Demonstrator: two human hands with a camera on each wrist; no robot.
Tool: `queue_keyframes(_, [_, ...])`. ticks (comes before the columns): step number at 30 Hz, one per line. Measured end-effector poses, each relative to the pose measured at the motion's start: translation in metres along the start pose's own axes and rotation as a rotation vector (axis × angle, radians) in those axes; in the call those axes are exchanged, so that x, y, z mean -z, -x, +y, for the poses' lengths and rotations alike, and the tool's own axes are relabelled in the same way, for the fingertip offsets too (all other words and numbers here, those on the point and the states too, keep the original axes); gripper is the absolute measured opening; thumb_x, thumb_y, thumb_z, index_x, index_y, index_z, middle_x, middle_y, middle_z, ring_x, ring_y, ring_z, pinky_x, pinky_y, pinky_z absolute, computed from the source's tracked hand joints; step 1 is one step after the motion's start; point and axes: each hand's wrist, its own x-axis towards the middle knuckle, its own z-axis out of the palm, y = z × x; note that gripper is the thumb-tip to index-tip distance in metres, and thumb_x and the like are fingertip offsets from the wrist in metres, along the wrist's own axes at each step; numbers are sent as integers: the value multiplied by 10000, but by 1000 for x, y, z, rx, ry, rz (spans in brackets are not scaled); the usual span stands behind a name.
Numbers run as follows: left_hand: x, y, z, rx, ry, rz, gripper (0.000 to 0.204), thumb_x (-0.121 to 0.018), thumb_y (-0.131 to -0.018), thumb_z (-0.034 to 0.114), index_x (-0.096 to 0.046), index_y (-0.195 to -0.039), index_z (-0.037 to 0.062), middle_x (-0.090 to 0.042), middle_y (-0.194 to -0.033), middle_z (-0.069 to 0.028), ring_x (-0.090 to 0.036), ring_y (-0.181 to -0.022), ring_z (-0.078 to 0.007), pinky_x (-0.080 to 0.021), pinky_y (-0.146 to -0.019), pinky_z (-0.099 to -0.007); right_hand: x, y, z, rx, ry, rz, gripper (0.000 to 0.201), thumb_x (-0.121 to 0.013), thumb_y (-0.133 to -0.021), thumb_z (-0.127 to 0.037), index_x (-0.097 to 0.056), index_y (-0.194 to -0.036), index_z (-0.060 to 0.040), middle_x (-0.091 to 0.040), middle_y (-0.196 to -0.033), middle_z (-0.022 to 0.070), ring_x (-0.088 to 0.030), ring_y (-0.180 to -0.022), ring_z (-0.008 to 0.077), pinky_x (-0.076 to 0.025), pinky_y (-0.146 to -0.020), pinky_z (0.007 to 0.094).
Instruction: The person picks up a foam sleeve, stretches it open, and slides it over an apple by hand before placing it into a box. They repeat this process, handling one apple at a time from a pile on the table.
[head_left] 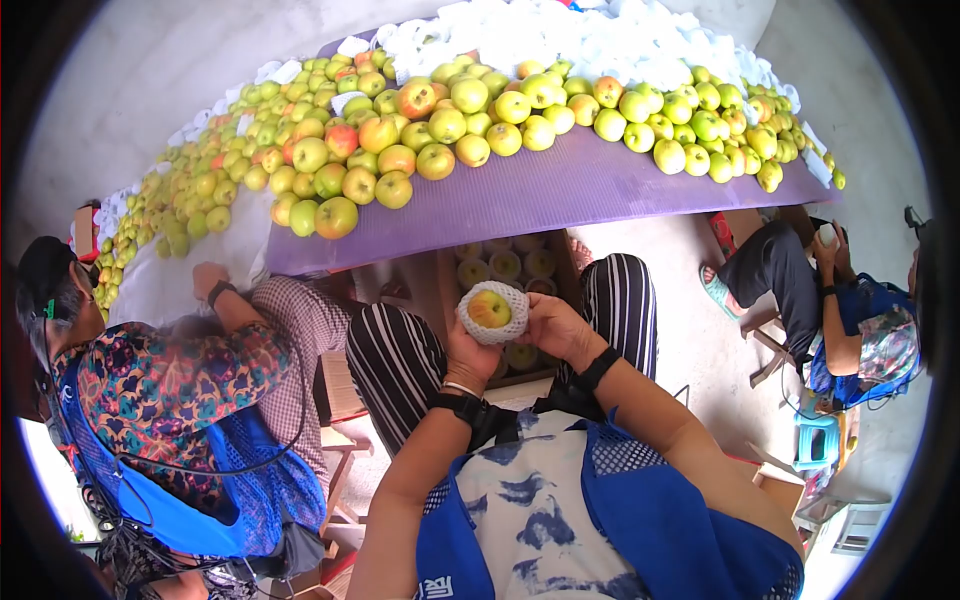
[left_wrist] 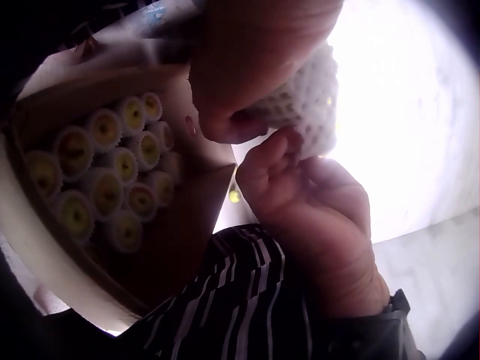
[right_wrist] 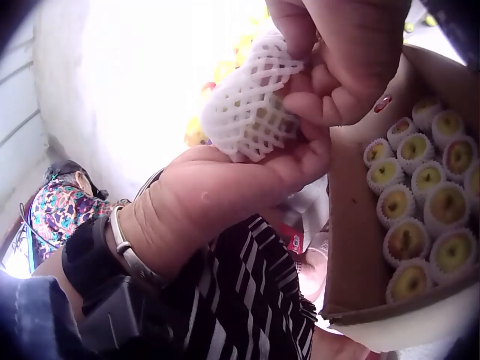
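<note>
A yellow-green apple with a red blush sits in a white foam net sleeve above my lap. My left hand cups the sleeved apple from below and its side, fingers curled around it. On the other side, my right hand pinches the edge of the foam net, thumb against fingers, as the right wrist view shows. Both hands meet close together at the net's edge. In the head view the apple's face shows through the sleeve's opening. Below the hands stands a cardboard box with rows of sleeved apples.
A purple-covered table ahead bears a long heap of loose apples and a pile of white foam nets. One person sits close at the left, another at the right. A blue stool stands at the right.
</note>
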Motion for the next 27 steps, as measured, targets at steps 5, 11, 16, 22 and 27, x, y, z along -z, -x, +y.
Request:
queue_keyframes(5, [0,1,-1,-22,-83,-8,447,-356,-898,316,-435,-1244,44,-443,-1285,-146,-413,-1193,-323,-325,-1004,-488,-2,2,0,21,-61,-41,298,-600,-816,-230,-564,-1044,-42,-601,-1041,82,-581,-940,217,-453,-840,402])
queue_keyframes(11, [-4,6,3,-7,-122,-68,455,-361,-907,328,-432,-1238,25,-464,-1264,-152,-431,-1177,-319,-324,-1005,-473,-4,7,-8,65,-48,-19,307,-600,-829,-257,-562,-1038,-36,-601,-1028,76,-577,-952,226,-452,-848,418])
queue_keyframes(16, [-10,9,2,-47,-224,-160,472,-440,-906,360,-434,-1226,14,-484,-1243,-141,-453,-1156,-301,-323,-1005,-452,1,4,-3,76,-10,26,317,-598,-835,-261,-555,-1053,-35,-596,-1034,72,-574,-959,228,-449,-852,421])
queue_keyframes(22, [-3,2,1,-106,-276,-170,444,-470,-902,339,-456,-1198,8,-511,-1212,-129,-472,-1139,-278,-338,-998,-432,5,3,-2,83,-30,50,331,-567,-856,-263,-531,-1096,-39,-585,-1071,75,-570,-971,224,-446,-867,417])
queue_keyframes(27, [-4,3,1,-88,-252,-167,428,-440,-916,320,-456,-1202,3,-505,-1219,-139,-464,-1148,-288,-328,-1008,-435,6,3,-4,75,-61,56,331,-538,-871,-263,-523,-1115,-39,-579,-1091,82,-565,-989,219,-443,-874,409])
